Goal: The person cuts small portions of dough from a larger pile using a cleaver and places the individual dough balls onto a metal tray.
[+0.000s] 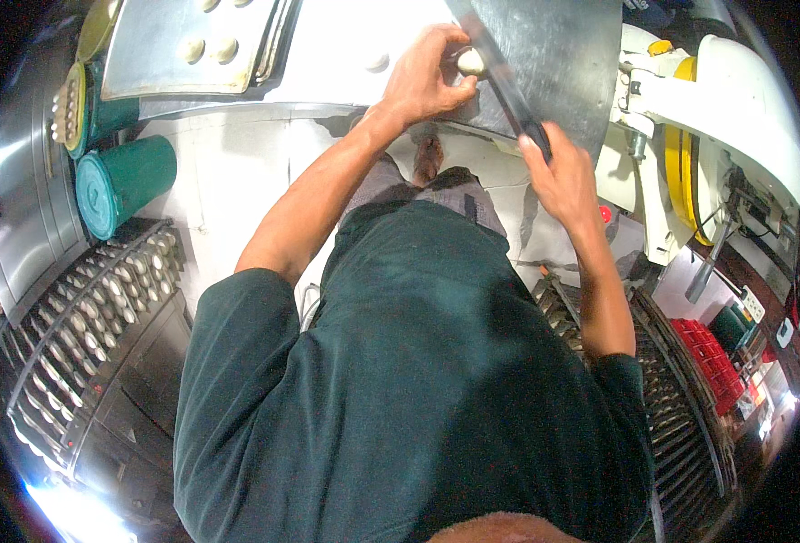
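A small pale ball of dough (pixel 471 61) sits between the thumb and fingers of my left hand (pixel 425 77), low over the steel worktop (pixel 576 54). In my right hand (pixel 561 176) is the black handle of a long knife (pixel 501 83). Its blade runs up and left, smeared by motion, close beside the dough ball; whether they touch I cannot tell. Another pale lump (pixel 376 61), probably dough, lies on the brightly lit worktop left of my left hand. Farther left, a metal baking tray (pixel 151 68) bears several dough balls (pixel 223 49).
Close on the right stands a large white machine (pixel 752 100) with a yellow part. Teal drums (pixel 133 181) are at the left. Racks loaded with rows of pale pieces (pixel 101 308) fill the lower left. More racks (pixel 689 434) and a red crate (pixel 707 362) are at the lower right.
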Tool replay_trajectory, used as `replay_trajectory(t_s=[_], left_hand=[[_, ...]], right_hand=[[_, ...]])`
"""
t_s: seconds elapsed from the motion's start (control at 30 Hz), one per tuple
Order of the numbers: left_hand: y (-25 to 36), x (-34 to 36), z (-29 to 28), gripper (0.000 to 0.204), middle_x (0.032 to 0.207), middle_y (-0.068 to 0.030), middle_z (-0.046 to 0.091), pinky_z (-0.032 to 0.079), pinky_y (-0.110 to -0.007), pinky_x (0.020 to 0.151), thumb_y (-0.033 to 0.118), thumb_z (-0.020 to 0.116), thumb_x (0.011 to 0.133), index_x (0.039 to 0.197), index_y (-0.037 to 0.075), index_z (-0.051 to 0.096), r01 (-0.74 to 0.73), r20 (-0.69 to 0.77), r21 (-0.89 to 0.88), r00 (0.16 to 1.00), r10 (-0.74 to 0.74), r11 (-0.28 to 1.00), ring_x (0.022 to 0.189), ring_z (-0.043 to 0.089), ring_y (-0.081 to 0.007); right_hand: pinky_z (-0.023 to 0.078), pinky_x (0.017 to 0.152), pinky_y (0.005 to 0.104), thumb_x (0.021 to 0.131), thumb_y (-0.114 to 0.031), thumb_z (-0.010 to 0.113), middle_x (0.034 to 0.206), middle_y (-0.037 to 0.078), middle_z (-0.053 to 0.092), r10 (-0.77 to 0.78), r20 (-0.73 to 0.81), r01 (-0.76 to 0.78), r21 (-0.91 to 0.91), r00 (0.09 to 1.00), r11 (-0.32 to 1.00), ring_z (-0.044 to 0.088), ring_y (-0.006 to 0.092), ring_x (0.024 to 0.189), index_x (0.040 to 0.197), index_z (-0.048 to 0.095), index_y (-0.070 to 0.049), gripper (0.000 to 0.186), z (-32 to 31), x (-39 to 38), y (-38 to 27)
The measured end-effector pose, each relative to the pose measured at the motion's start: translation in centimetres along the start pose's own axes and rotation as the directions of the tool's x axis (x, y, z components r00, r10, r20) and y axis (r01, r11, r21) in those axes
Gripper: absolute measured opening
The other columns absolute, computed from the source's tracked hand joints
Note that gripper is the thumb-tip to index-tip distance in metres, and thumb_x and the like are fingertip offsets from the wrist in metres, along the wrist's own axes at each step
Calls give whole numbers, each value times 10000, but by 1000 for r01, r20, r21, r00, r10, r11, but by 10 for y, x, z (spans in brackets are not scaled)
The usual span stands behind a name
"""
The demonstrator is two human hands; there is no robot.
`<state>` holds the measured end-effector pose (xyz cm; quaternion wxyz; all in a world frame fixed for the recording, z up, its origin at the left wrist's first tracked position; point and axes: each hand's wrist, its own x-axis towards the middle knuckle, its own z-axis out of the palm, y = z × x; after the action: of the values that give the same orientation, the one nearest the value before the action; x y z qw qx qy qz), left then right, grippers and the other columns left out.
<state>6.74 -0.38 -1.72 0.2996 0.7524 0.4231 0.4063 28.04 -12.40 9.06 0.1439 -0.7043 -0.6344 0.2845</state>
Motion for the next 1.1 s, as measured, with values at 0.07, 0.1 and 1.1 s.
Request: replay_trajectory(t_s=[0.07,0.1,1.1], left_hand=[[-2,-2,0,508,1117,-138,738,582,-386,887,289,835,817,1230,69,638,-25,-7,-31,1000,25,999,1011,735,-269],[-2,-3,0,526,1123,-141,739,579,-391,902,298,839,815,1243,74,632,52,50,-62,998,-49,997,1034,731,-275],[4,-7,-4,502,1083,-116,737,585,-377,853,328,876,794,1176,82,663,135,151,-13,980,-131,991,971,739,-260]], right_hand=[[514,659,512,978,-333,647,748,239,664,74,28,-77,80,997,994,690,456,737,1063,661,-35,310,-10,-23,1],[515,656,503,980,-331,647,749,232,666,116,43,-120,119,992,986,694,447,735,1068,660,-40,304,-13,-32,1],[524,661,487,994,-320,634,760,227,675,206,137,-221,111,969,969,698,435,724,1063,649,-27,301,0,-50,0]])
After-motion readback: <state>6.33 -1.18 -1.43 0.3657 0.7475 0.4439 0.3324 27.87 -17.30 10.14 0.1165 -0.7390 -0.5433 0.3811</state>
